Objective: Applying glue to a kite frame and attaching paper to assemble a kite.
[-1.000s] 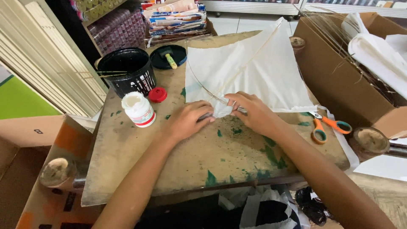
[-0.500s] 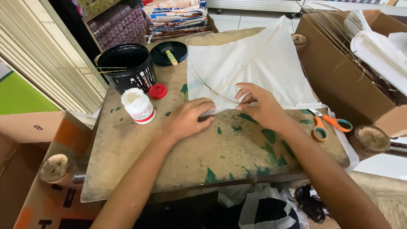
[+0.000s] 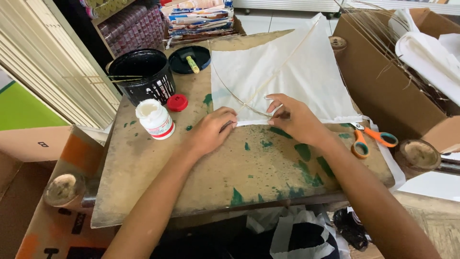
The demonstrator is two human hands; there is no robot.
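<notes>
Head view — both hands (image 3: 254,124) press flat on the white paper kite's (image 3: 287,76) near corner, its spine stick (image 3: 282,67) running away rightward.

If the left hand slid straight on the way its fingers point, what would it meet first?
The left hand points up and right along the white paper sheet's near edge. It would likely first meet the thin curved stick lying on the paper, then the right hand; depth is hard to judge.

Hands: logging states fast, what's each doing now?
Left hand: curled, pressing the paper edge down.
Right hand: open, fingers flat on paper.
</notes>
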